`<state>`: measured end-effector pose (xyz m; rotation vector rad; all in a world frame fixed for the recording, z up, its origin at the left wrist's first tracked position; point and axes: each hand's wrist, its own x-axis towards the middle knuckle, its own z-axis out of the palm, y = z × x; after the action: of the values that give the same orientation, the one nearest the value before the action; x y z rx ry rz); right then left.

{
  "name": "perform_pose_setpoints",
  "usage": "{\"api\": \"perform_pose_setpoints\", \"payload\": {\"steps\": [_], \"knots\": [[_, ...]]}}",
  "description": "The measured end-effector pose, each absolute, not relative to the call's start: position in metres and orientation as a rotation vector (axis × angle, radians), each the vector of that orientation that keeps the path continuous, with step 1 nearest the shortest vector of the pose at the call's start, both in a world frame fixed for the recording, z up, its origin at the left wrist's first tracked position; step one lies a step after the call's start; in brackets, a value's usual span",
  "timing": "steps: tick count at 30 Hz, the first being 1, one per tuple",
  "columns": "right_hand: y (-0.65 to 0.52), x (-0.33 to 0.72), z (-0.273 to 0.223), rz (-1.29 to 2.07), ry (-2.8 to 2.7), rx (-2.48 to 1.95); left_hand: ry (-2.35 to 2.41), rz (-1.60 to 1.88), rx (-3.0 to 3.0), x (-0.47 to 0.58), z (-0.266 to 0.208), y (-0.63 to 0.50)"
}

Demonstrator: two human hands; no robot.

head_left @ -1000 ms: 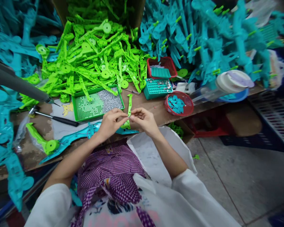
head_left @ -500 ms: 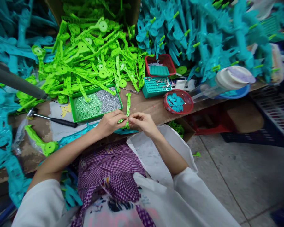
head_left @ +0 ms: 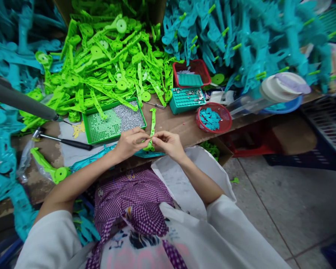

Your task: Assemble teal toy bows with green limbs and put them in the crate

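A narrow light-green plastic arm-shaped piece (head_left: 153, 121) lies lengthwise in front of me at the bench edge, on top of a blue plastic piece (head_left: 148, 154). Over its near end, my left hand (head_left: 131, 142) and my right hand (head_left: 169, 145) meet with fingertips pinched together. Whatever they pinch is too small to make out, and the fingers partly cover the green piece. Just beyond my left hand stands a green tray (head_left: 86, 129) with many tiny silvery metal parts (head_left: 128, 118) heaped in its right side.
Behind the tray rises a heap of green plastic pieces (head_left: 100, 71); blue ones (head_left: 240, 41) are stacked at right. A hammer (head_left: 70, 142) lies left. To the right are a teal box (head_left: 182, 106), red basket (head_left: 226, 125), red tray (head_left: 208, 76) and bottle (head_left: 271, 91).
The view has shifted slightly. Both hands stay pinched over the near end of the green piece, with only small finger movements.
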<state>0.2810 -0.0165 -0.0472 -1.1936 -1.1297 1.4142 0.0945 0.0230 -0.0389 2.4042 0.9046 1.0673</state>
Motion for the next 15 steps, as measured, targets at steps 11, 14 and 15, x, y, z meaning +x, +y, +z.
{"api": "perform_pose_setpoints", "payload": {"steps": [11,14,15], "knots": [[-0.004,0.293,-0.054,1.145,-1.302,-1.285,0.968,0.816,2.169,0.098,-0.036,0.039],[0.024,0.305,-0.064,1.0,-1.391,-1.328,1.062,0.667,2.135,0.103,-0.03,0.059],[0.035,0.308,-0.07,0.975,-1.416,-1.342,1.118,0.636,2.184,0.106,-0.029,0.064]]}}
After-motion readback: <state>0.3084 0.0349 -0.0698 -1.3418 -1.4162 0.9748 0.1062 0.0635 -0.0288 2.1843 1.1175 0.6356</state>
